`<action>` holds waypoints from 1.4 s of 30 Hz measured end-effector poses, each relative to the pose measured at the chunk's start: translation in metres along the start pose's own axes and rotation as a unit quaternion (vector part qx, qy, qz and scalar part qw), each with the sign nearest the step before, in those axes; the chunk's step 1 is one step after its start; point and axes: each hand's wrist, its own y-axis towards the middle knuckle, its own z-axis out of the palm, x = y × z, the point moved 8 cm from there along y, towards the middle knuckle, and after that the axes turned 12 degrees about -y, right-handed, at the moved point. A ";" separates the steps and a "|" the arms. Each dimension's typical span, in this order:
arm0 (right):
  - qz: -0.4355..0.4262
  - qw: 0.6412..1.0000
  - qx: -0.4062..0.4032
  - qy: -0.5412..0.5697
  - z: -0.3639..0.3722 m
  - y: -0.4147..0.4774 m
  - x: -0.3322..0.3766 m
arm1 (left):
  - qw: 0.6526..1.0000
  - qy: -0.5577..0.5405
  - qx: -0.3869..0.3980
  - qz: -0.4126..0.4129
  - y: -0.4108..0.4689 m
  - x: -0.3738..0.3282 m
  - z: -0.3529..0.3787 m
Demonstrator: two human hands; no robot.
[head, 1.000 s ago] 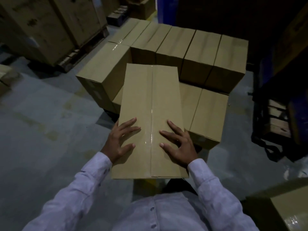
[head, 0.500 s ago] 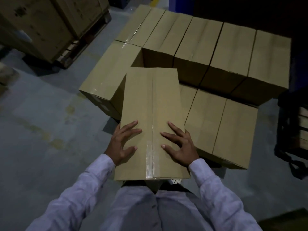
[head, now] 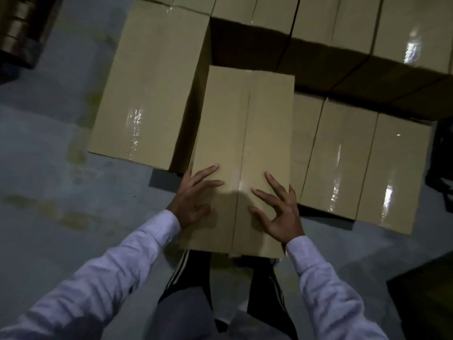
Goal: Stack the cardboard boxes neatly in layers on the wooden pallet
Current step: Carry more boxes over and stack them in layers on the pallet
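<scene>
A long taped cardboard box lies lengthwise in front of me. Its far end reaches the back row of boxes. It sits between a higher box on the left and a lower row of boxes on the right. My left hand rests on its near left top with the fingers spread. On the near right top, my right hand touches with spread, slightly bent fingers. The pallet is hidden under the boxes.
Grey concrete floor stretches to the left. A blurred stack on a pallet stands at the top left. Dark objects sit at the right edge and bottom right. My legs are under the box's near end.
The view has moved closer and tipped downward. The long box has slid forward between the left box and the lower right row. Both hands stayed on its top.
</scene>
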 end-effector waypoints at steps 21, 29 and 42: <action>0.385 0.919 -0.008 0.081 0.104 -0.078 -0.051 | 0.739 -0.144 -0.347 -0.559 -0.157 0.123 -0.005; 0.456 0.875 0.036 0.162 0.128 -0.109 -0.037 | 0.612 -0.384 -0.330 -0.608 -0.167 0.133 0.025; 0.435 0.889 0.021 0.139 0.170 -0.049 -0.057 | 0.631 -0.377 -0.334 -0.590 -0.133 0.145 -0.033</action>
